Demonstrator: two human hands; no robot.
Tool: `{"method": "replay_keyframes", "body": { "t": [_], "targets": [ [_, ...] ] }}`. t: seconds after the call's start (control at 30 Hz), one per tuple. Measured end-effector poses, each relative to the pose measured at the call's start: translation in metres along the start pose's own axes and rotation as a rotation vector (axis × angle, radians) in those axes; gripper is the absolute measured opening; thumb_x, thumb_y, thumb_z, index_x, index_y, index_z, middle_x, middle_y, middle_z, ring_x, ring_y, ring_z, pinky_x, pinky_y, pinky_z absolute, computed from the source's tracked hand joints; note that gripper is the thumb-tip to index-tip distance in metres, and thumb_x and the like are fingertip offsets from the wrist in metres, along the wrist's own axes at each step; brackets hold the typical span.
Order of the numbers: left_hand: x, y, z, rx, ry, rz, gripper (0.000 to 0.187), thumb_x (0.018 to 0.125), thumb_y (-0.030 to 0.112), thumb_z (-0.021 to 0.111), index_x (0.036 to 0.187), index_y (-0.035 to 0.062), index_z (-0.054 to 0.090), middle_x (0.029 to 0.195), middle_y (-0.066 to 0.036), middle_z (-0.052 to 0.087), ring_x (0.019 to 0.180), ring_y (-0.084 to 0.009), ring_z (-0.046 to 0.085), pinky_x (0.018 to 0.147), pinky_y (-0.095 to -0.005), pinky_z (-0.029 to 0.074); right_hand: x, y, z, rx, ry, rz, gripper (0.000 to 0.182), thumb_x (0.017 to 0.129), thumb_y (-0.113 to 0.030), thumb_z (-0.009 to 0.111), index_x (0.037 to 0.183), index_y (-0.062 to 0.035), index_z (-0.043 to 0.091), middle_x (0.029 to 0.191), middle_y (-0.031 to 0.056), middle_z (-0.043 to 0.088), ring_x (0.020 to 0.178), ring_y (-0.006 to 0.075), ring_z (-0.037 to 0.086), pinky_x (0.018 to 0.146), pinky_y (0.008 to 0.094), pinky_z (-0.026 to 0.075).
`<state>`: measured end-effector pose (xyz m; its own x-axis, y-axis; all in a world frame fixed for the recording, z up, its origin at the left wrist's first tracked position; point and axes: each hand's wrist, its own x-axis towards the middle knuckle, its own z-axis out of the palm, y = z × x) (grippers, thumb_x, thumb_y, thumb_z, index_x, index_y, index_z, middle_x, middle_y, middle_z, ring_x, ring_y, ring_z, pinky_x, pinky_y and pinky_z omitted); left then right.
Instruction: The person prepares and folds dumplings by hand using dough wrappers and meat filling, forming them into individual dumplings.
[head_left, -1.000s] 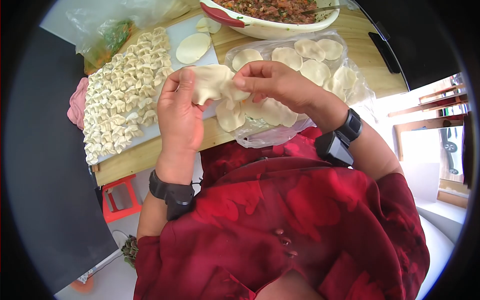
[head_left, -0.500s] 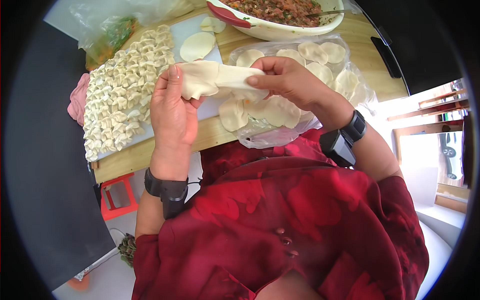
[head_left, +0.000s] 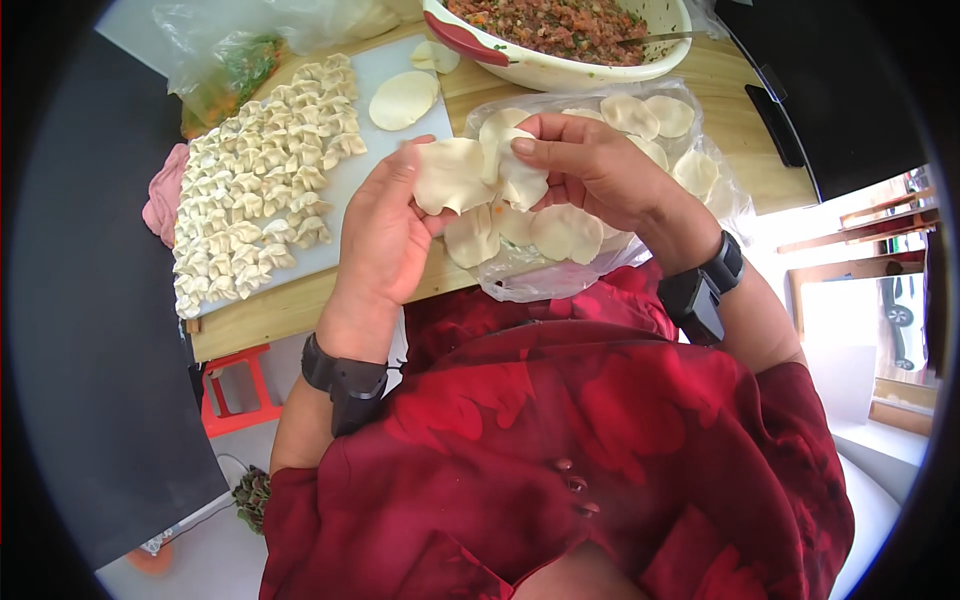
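Observation:
Between thumb and fingers, my left hand (head_left: 385, 225) pinches a pale, round dough wrapper (head_left: 452, 176). Another thin wrapper (head_left: 522, 178), folded and hanging, is pinched in my right hand (head_left: 590, 165). The two pieces meet or overlap near the middle; whether they are joined I cannot tell. Below and behind my hands, several flat wrappers (head_left: 568, 234) lie on a clear plastic bag (head_left: 520, 284). To the left, rows of folded dumplings (head_left: 250, 180) cover much of a white board (head_left: 375, 65), where one round wrapper (head_left: 404, 100) lies flat.
A white bowl (head_left: 600, 75) of minced filling (head_left: 560, 28) with a utensil stands at the back of the wooden table (head_left: 270, 325). A plastic bag (head_left: 235, 75) with greens is at the back left. A pink cloth (head_left: 163, 195) and a red stool (head_left: 240, 390) are at the left.
The dough stretched between my hands now shows as two pieces, with the right one hanging folded. My left hand has moved right, closer to my right hand. The view has shifted slightly.

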<state>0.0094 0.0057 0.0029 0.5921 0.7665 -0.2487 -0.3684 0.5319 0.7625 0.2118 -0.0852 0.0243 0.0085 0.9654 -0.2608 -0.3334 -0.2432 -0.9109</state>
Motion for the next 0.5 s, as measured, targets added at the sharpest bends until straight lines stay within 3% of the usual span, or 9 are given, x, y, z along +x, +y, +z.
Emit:
{"method": "replay_keyframes", "body": {
  "t": [0.07,0.3,0.4,0.5],
  "targets": [
    [0.001,-0.005,-0.004,0.173,-0.073,0.049,0.031,0.096,0.022,0.059,0.119,0.0021,0.054,0.112,-0.011,0.063,0.099,-0.0209,0.065,0.082,-0.0395,0.058,0.001,-0.001,0.0,-0.045,-0.017,-0.011,0.02,0.093,-0.023,0.064,0.104,-0.0071,0.06,0.087,-0.0027,0.062,0.076,0.0061,0.061,0.069,0.0239,0.053],
    [-0.002,0.001,0.0,0.121,-0.068,0.105,0.024,0.097,0.02,0.058,0.116,0.006,0.055,0.111,-0.009,0.064,0.099,-0.0201,0.065,0.081,-0.0384,0.059,0.008,0.011,-0.014,-0.202,0.079,-0.039,0.024,0.092,-0.021,0.065,0.11,-0.0051,0.058,0.094,0.0014,0.065,0.082,0.0082,0.064,0.07,0.0248,0.054],
    [-0.001,0.003,-0.003,0.136,-0.036,0.135,0.021,0.098,0.021,0.056,0.113,0.0061,0.055,0.109,-0.009,0.064,0.099,-0.0205,0.065,0.079,-0.0372,0.06,0.004,0.011,-0.009,-0.078,0.066,-0.075,0.028,0.093,-0.02,0.063,0.115,-0.0033,0.057,0.095,0.0021,0.064,0.082,0.0087,0.064,0.069,0.0254,0.055],
    [0.001,-0.002,-0.003,0.147,-0.057,0.119,0.025,0.099,0.022,0.054,0.117,0.0054,0.054,0.111,-0.01,0.064,0.101,-0.0212,0.065,0.081,-0.0385,0.059,0.003,0.008,-0.002,0.062,-0.028,-0.022,0.025,0.093,-0.023,0.063,0.109,-0.0038,0.06,0.093,0.003,0.062,0.077,0.0104,0.059,0.066,0.0264,0.051]
  ]
}}
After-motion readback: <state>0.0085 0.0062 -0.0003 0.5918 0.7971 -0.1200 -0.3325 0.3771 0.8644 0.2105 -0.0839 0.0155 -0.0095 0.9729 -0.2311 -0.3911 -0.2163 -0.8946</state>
